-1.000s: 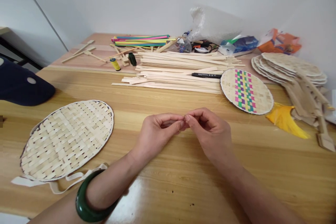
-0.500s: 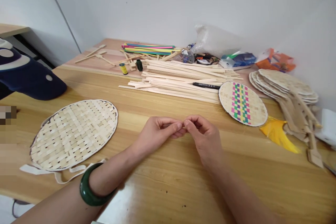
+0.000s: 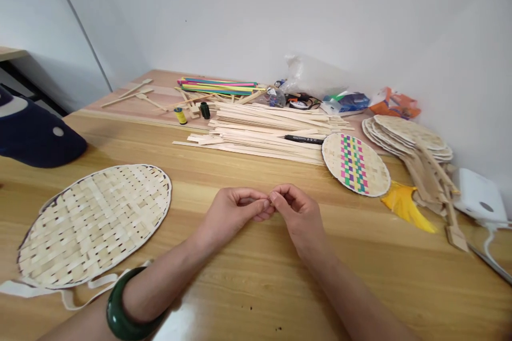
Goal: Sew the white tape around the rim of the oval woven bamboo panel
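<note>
My left hand (image 3: 240, 209) and my right hand (image 3: 296, 213) meet above the middle of the wooden table (image 3: 248, 277). Thumb and fingers of each are pinched closed, and the fingertips touch. Whatever they pinch is too small to make out. A dark green bangle (image 3: 130, 303) circles my left wrist. To the left of my left hand lies an oval woven fan panel (image 3: 100, 224), edged in white binding with dark stitches. A loose white ribbon (image 3: 80, 293) trails from its near side. Beyond my right hand rests a smaller woven fan (image 3: 356, 165) with coloured checks and a yellow tassel (image 3: 408, 208).
Bamboo strips (image 3: 264, 122) lie behind my hands, with a black marker (image 3: 304, 139) on them. Yellow (image 3: 180, 115) and dark green (image 3: 205, 111) thread spools stand nearby. Stacked fans (image 3: 412, 133) and a white device (image 3: 480, 194) sit right. A navy cap-like item (image 3: 44, 133) is left.
The view has shifted slightly, so most things sit farther left and lower in the picture. My hands keep the same pinched pose with fingertips together.
</note>
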Tool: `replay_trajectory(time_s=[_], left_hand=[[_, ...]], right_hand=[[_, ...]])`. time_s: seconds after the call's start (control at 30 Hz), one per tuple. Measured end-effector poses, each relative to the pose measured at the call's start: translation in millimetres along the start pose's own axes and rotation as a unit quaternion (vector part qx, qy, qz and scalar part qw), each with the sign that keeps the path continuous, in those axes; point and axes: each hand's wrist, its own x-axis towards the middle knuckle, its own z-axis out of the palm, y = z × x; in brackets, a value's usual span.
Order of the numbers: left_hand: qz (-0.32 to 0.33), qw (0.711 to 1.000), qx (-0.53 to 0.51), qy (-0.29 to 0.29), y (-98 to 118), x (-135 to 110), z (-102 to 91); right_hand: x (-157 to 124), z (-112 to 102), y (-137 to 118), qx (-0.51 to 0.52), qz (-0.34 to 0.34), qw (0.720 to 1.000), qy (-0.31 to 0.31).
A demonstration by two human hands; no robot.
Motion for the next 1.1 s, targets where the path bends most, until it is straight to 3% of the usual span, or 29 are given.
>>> replay_trajectory(time_s=[0.3, 0.4, 0.67, 0.9, 1.1], left_hand=[[0.044, 0.997, 0.003, 0.058, 4.2, 1.2, -0.6], [0.071, 0.994, 0.044, 0.065, 4.7, 2.5, -4.4], [0.189, 0.978, 0.089, 0.010, 2.7, -0.4, -3.4], [0.289, 0.941, 0.170, 0.038, 2.8, -2.6, -1.3], [0.316, 0.916, 0.240, 0.053, 6.4, -4.8, -1.4]], right_hand=[[0.0, -2.5, -0.3, -0.006, -0.053, 0.998, 0.027], [-0.7, -3.1, -1.1, 0.004, -0.039, 0.999, 0.023], [-0.3, -3.2, -0.1, 0.020, -0.014, 1.000, 0.011], [-1.9, -1.1, -4.6, 0.049, 0.020, 0.999, 0.007], [-3.3, -1.0, -7.0, 0.073, 0.064, 0.995, -0.021]])
